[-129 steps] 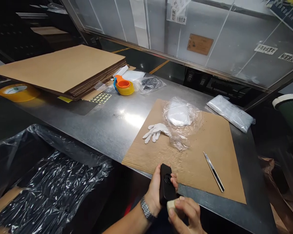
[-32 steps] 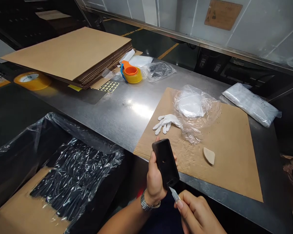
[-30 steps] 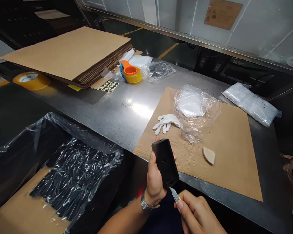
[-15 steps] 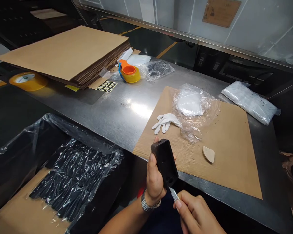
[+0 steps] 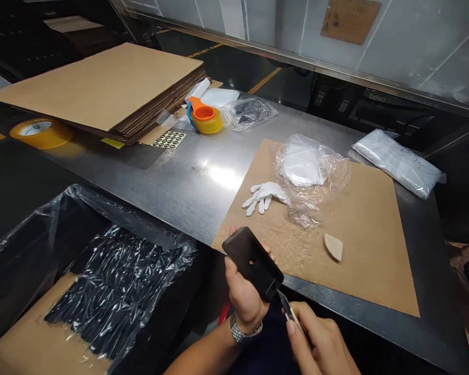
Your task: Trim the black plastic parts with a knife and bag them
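A black rectangular plastic case (image 5: 252,260) with a small hole in its face rests in my left hand (image 5: 247,299), whose fingers wrap around its sides. My right hand (image 5: 316,336) is closed on a utility knife (image 5: 287,307), its blade pointing up at the lower right end of the case. Whether the blade touches the edge I cannot tell. Beyond the case, a white glove (image 5: 264,197) lies on a cardboard sheet (image 5: 367,208). A small beige wedge-shaped piece (image 5: 333,247) is to the right on the same sheet.
Clear plastic wrap with a white bundle (image 5: 303,164) lies on the cardboard. A wrapped packet (image 5: 398,161) is at the right. Tape in an orange dispenser (image 5: 205,117), a cardboard stack (image 5: 113,88) and a tape roll (image 5: 41,133) stand left. Below is a plastic-lined box (image 5: 121,286).
The black case has tilted leftward in my left hand and shows more of its flat face. My right hand with the knife has shifted slightly right, staying at the case's lower end.
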### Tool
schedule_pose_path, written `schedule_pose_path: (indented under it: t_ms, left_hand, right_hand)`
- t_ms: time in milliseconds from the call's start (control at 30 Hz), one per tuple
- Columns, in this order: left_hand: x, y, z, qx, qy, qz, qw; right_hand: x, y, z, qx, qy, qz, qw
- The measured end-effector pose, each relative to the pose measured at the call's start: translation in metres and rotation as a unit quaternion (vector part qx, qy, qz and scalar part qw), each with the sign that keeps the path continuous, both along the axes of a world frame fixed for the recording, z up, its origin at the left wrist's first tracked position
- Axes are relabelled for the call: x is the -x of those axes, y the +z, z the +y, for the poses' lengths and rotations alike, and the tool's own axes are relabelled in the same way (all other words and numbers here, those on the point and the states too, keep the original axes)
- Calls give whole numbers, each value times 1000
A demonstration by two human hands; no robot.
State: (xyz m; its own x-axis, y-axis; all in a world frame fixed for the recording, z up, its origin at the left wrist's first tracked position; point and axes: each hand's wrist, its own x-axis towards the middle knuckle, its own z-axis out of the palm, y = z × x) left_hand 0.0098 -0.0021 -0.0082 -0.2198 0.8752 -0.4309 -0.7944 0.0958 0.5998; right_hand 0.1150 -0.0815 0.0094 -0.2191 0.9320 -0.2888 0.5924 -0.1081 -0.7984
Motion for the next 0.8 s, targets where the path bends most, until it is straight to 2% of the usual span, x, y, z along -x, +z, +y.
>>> schedule_pose_path:
  t_ms: [67, 133, 233, 433, 700, 800]
  left_hand:
    - [-1, 2, 1, -2, 16, -7, 1000]
    - [0, 3, 1, -10, 34, -7, 999]
    - [0, 2, 0, -20, 53, 10, 998]
    - [1, 0, -4, -43, 71, 31, 996]
    - [1, 1, -7, -69, 87, 49, 993]
    - [0, 0, -5, -78, 117, 60, 988]
  right_hand:
    - [0, -6, -6, -163, 3, -98, 982]
    - [1, -12, -10, -293, 27, -176, 939]
    - [4, -18, -14, -388, 50, -252, 885]
    - [19, -15, -18, -370, 20, -341, 864]
    - [18, -10, -16, -386, 43, -355, 850]
    - [17, -8, -14, -408, 41, -357, 839]
